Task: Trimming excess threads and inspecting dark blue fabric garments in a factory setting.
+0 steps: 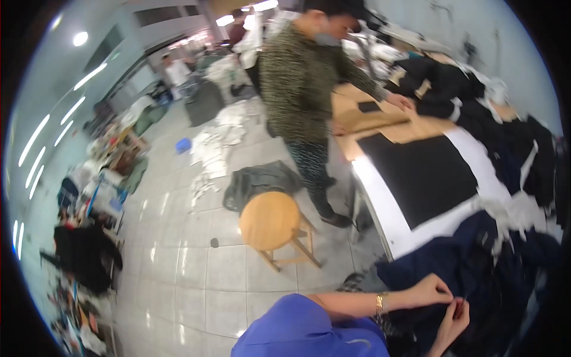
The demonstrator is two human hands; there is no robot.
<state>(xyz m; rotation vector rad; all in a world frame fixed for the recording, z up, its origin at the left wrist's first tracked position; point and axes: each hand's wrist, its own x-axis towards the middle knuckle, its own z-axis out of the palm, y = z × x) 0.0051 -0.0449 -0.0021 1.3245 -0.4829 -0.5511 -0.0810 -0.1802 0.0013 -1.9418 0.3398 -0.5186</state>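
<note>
My left hand [431, 290], with a gold-coloured band on its wrist, reaches across from the left with its thumb and fingertips pinched together. Close beside it, my right hand [455, 321] comes up from the lower edge, its fingers also closed in a pinch. The fingertips of both hands nearly meet. Whatever lies between them is too small to make out. Under and around the hands spreads a heap of dark navy cloth [434, 259]. Just beyond it, a black fabric panel [419, 175] lies flat on a white sheet [389, 220] on the table.
A person in a patterned green top [297, 77] stands at the table's far part, one hand on brown card [428, 126]. Dark garments [505, 143] pile along the wall. A round wooden stool [269, 220] stands left of the table. White cloth scraps [217, 140] litter the tiled floor.
</note>
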